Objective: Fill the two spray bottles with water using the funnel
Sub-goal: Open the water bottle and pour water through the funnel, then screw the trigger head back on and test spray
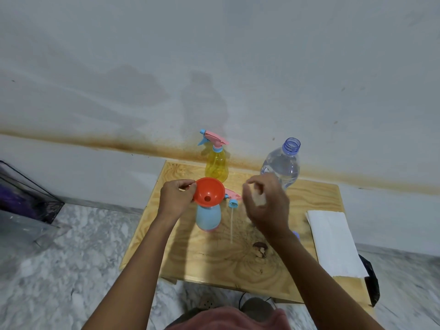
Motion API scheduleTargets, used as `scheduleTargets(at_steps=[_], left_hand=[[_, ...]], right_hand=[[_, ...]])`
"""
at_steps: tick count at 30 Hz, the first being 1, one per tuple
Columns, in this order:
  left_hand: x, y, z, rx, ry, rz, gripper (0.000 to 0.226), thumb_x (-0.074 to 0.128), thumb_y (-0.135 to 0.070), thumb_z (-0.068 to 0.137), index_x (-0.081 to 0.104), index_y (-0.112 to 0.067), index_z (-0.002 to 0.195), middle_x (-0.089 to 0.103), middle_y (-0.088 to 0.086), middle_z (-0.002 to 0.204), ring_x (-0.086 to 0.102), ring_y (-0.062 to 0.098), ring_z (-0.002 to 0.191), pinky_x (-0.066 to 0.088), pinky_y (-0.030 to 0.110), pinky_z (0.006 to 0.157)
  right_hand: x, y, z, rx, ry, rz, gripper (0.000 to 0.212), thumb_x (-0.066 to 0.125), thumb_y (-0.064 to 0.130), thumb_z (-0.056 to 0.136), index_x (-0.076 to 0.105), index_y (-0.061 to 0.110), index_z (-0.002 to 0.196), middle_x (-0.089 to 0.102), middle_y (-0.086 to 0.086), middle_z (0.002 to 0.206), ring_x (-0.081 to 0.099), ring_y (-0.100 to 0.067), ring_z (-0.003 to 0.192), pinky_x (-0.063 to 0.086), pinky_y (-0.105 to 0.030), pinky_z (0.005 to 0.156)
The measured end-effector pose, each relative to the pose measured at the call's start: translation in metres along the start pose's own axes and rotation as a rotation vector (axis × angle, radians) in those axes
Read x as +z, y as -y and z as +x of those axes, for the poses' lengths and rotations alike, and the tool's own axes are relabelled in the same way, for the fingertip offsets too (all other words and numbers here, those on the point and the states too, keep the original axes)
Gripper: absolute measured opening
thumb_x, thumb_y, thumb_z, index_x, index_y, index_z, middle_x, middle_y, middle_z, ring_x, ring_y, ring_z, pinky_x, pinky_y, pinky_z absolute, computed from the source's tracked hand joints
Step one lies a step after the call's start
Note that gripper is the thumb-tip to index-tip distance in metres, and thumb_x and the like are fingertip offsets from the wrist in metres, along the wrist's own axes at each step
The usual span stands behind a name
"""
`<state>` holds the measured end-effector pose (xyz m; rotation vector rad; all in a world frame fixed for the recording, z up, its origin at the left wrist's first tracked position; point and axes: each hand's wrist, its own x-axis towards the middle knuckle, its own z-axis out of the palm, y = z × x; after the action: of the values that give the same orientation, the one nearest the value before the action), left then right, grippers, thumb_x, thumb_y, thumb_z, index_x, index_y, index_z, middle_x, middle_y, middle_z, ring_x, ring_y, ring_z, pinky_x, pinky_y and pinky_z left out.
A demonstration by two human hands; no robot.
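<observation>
Left hand (177,198) on orange funnel (209,192) atop uncapped pale-blue spray bottle (208,216)

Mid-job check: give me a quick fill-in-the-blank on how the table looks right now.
The funnel sits on the spray bottle coloured ___.
The ___ hand holds the funnel.
The water bottle has no ___ on.
The sprayer-topped bottle is ___.
Missing words: blue; left; cap; yellow.

Orange funnel (209,191) atop blue spray btl (208,216); yellow spray btl (216,166) capped, upright behind.
</observation>
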<state>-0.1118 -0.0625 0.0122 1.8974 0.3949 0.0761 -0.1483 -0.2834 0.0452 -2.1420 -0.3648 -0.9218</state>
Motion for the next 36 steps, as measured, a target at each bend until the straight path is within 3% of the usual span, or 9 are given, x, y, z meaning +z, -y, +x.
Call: scheduleTargets(at_steps=[2,5,7,10,15,19,25,30,36], left_hand=[[0.000,0.001,0.000,-0.006,0.002,-0.016,0.016,0.069,-0.014,0.090,0.077,-0.008,0.102,0.072,0.002,0.092,0.071,0.020,0.089,0.062,0.043,0.078],[0.001,0.002,-0.003,-0.003,0.016,-0.033,0.017,0.069,-0.015,0.090,0.076,-0.008,0.105,0.071,0.003,0.095,0.071,0.016,0.085,0.063,0.041,0.077],[0.000,0.002,-0.005,-0.009,0.034,-0.076,0.020,0.070,-0.016,0.091,0.076,-0.008,0.108,0.071,0.005,0.101,0.072,0.015,0.083,0.063,0.038,0.075],[-0.003,0.002,-0.009,-0.028,0.041,-0.191,0.021,0.066,-0.021,0.094,0.073,-0.011,0.111,0.071,0.001,0.102,0.073,0.014,0.080,0.063,0.031,0.072],[-0.004,0.024,-0.010,-0.085,0.108,-0.178,0.028,0.051,-0.014,0.102,0.066,-0.020,0.125,0.069,0.002,0.109,0.071,0.016,0.091,0.058,0.024,0.076],[0.006,0.032,-0.021,0.046,0.313,-0.043,0.027,0.062,0.000,0.093,0.066,-0.021,0.109,0.065,-0.013,0.107,0.062,-0.011,0.087,0.048,0.013,0.075],[0.023,0.051,-0.017,0.130,0.328,0.104,0.040,0.080,-0.014,0.080,0.067,-0.019,0.117,0.067,-0.001,0.116,0.060,0.013,0.107,0.046,0.021,0.083],[0.025,0.060,-0.011,0.056,0.316,0.102,0.041,0.080,-0.026,0.080,0.066,-0.018,0.118,0.067,-0.004,0.116,0.061,0.017,0.109,0.054,0.034,0.084],[0.025,0.059,-0.013,0.053,0.325,0.065,0.044,0.079,-0.027,0.083,0.061,-0.029,0.123,0.063,-0.006,0.127,0.058,0.018,0.113,0.052,0.032,0.089]], right_hand=[[0.016,0.004,-0.006,0.189,0.234,-0.010,0.022,0.063,0.038,0.091,0.064,0.020,0.104,0.054,0.010,0.089,0.047,-0.002,0.071,0.045,-0.025,0.056],[0.036,0.001,-0.004,0.720,0.493,0.121,0.044,0.066,0.047,0.091,0.056,0.022,0.125,0.057,0.006,0.097,0.061,-0.011,0.084,0.053,-0.033,0.074],[0.044,-0.003,0.000,0.893,0.574,0.206,0.036,0.065,0.045,0.092,0.057,0.022,0.118,0.065,0.002,0.090,0.065,-0.016,0.086,0.052,-0.034,0.078],[0.051,-0.004,0.002,0.877,0.597,0.201,0.013,0.064,0.029,0.092,0.066,0.018,0.099,0.073,-0.003,0.087,0.069,-0.017,0.076,0.054,-0.030,0.070],[0.051,-0.006,0.007,0.869,0.577,0.228,0.010,0.060,0.016,0.094,0.069,0.011,0.096,0.072,-0.002,0.074,0.063,0.000,0.049,0.044,-0.012,0.047],[0.051,-0.005,0.008,0.830,0.597,0.243,0.006,0.061,0.015,0.095,0.067,0.015,0.095,0.072,0.001,0.071,0.063,0.001,0.051,0.047,-0.015,0.051],[0.044,-0.005,0.007,0.757,0.604,0.233,0.005,0.062,0.016,0.096,0.067,0.018,0.096,0.071,0.007,0.070,0.067,-0.002,0.057,0.053,-0.020,0.058],[0.026,-0.008,0.008,0.654,0.515,0.276,0.002,0.065,0.015,0.095,0.067,0.016,0.096,0.072,0.001,0.082,0.072,-0.014,0.068,0.061,-0.028,0.062],[-0.009,-0.038,-0.029,0.449,0.450,0.101,0.013,0.075,0.009,0.085,0.064,0.016,0.086,0.066,0.009,0.081,0.067,-0.008,0.075,0.057,-0.021,0.064]])
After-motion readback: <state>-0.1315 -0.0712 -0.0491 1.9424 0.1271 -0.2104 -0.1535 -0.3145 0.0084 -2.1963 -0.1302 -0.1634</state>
